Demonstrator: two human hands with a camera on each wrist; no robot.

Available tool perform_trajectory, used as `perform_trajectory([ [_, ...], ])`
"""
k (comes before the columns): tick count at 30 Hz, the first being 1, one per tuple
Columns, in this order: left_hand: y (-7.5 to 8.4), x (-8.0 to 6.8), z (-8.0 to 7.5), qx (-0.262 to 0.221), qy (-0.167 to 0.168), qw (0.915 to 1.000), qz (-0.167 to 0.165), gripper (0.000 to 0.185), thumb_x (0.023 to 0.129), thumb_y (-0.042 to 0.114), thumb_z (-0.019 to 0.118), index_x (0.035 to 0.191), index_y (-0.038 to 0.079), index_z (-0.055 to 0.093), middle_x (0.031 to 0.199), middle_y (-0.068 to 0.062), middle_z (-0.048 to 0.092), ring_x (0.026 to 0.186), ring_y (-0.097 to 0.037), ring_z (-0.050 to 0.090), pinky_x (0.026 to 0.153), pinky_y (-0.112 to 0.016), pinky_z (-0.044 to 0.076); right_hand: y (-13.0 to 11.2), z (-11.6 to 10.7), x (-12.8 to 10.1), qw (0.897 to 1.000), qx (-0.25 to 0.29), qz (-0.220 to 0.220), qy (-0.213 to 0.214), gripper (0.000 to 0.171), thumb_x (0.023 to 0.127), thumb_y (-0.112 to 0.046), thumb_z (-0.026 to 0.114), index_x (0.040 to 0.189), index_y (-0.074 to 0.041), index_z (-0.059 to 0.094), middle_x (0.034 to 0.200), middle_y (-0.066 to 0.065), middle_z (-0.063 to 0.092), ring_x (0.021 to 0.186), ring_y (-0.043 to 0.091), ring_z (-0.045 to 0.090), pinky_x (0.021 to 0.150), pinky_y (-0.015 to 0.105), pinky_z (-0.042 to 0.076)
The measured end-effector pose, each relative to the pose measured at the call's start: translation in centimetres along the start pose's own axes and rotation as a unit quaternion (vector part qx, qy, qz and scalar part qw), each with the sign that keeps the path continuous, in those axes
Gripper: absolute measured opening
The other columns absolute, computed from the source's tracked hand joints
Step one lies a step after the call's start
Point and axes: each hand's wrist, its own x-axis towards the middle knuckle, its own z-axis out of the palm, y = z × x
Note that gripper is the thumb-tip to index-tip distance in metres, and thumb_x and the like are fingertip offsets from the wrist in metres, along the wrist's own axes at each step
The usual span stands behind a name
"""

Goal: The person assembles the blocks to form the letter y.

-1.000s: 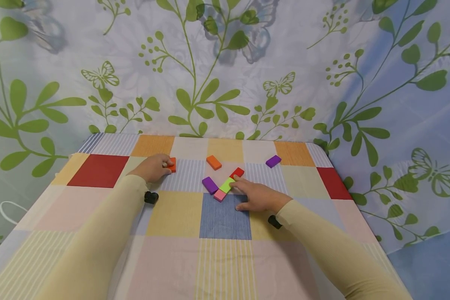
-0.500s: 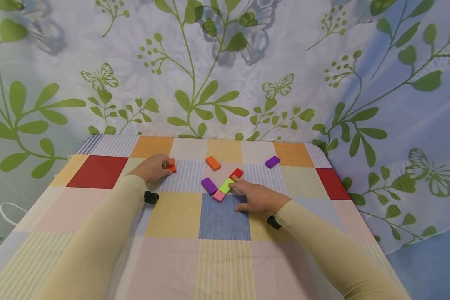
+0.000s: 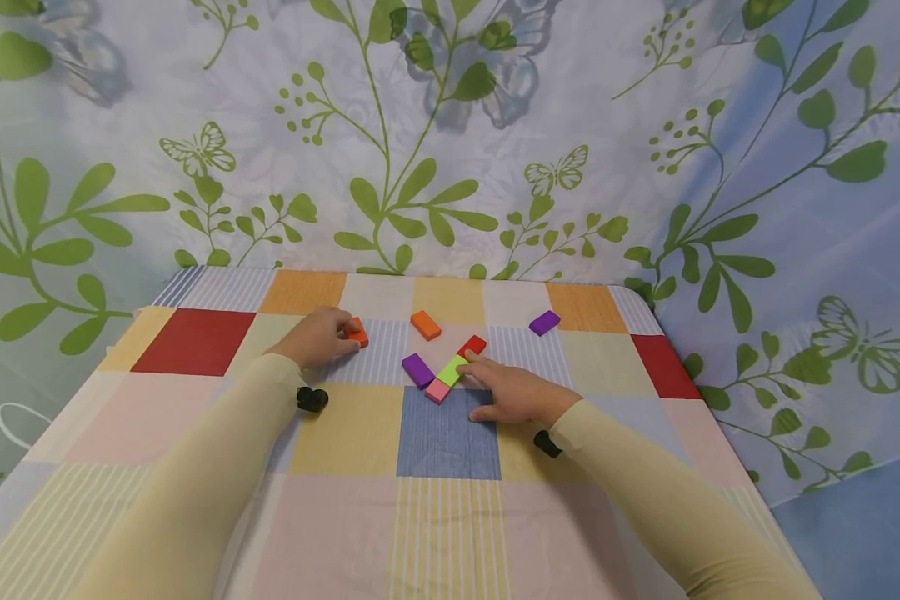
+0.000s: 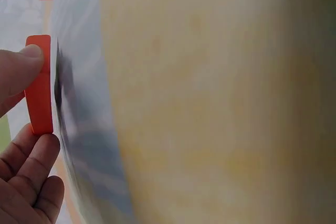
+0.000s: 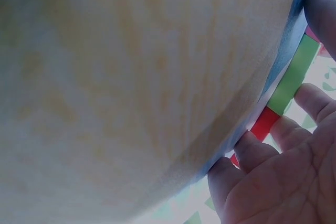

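Note:
My left hand [image 3: 315, 337] pinches an orange-red block [image 4: 39, 95] between thumb and fingertips, at the table's far left of centre. In the left wrist view the block stands close to the cloth. A row of three blocks lies end to end near the middle: a pink one [image 3: 438, 391], a lime green one [image 3: 451, 372] and a red one [image 3: 472, 345]. My right hand [image 3: 521, 392] rests beside this row, its fingertips touching the green block [image 5: 294, 74] and the red block [image 5: 264, 123]. The right thumb stays apart, down on the cloth.
A purple block [image 3: 418, 371] lies just left of the row, close to the pink end. Behind it is an orange block [image 3: 425, 325], and another purple block [image 3: 545, 322] lies further right. A patchwork cloth [image 3: 345, 533] covers the table; a leaf-patterned curtain [image 3: 270, 142] hangs behind.
My left hand has shifted a little to the right, bringing the orange-red block closer to the others. The right hand and the row of blocks have stayed in place.

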Motion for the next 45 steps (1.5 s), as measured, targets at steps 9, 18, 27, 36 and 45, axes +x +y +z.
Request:
perform_trajectory([
  [9, 1.6, 0.5, 0.9, -0.008, -0.007, 0.9998, 0.015, 0.013, 0.093, 0.023, 0.079, 0.102, 0.014, 0.075, 0.106, -0.005, 0.072, 0.107, -0.028, 0.06, 0.098, -0.046, 0.051, -0.2, -0.2, -0.2, 1.0, 0.004, 0.0, -0.001, 0.082, 0.094, -0.046, 0.078, 0.162, -0.028, 0.036, 0.172, 0.003, 0.03, 0.153, 0.028, 0.042, 0.125, 0.05, 0.037],
  [18, 2.8, 1.1, 1.7, -0.005, -0.014, 0.9997, 0.019, 0.012, 0.093, 0.025, 0.079, 0.102, 0.017, 0.075, 0.115, -0.007, 0.071, 0.117, -0.03, 0.059, 0.107, -0.049, 0.05, -0.1, -0.2, 0.0, 1.0, 0.005, 0.004, -0.003, 0.083, 0.094, -0.047, 0.077, 0.163, -0.029, 0.035, 0.173, 0.002, 0.028, 0.154, 0.029, 0.041, 0.125, 0.052, 0.036],
  [27, 4.3, 1.2, 2.1, 0.0, -0.028, 0.9994, 0.018, 0.017, 0.094, 0.026, 0.079, 0.106, 0.015, 0.076, 0.123, -0.012, 0.068, 0.124, -0.032, 0.057, 0.114, -0.051, 0.047, -0.1, -0.3, -0.1, 1.0, 0.003, -0.002, 0.0, 0.083, 0.094, -0.046, 0.078, 0.163, -0.027, 0.036, 0.175, 0.004, 0.025, 0.155, 0.03, 0.04, 0.126, 0.051, 0.035],
  [36, 4.6, 1.5, 2.6, 0.015, -0.042, 0.9989, 0.017, 0.02, 0.095, 0.028, 0.078, 0.11, 0.015, 0.076, 0.131, -0.014, 0.065, 0.129, -0.033, 0.057, 0.116, -0.051, 0.046, -0.1, -0.3, -0.1, 1.0, 0.006, 0.0, -0.002, 0.083, 0.094, -0.045, 0.078, 0.163, -0.027, 0.036, 0.175, 0.004, 0.025, 0.156, 0.029, 0.039, 0.126, 0.051, 0.035],
  [45, 4.8, 1.8, 3.0, 0.019, -0.044, 0.9988, 0.008, 0.021, 0.094, 0.028, 0.079, 0.11, 0.016, 0.075, 0.133, -0.014, 0.063, 0.126, -0.032, 0.057, 0.114, -0.05, 0.048, 0.1, -0.2, 0.1, 1.0, 0.002, -0.002, -0.002, 0.083, 0.094, -0.046, 0.077, 0.163, -0.027, 0.036, 0.176, 0.004, 0.023, 0.156, 0.029, 0.038, 0.126, 0.05, 0.035],
])
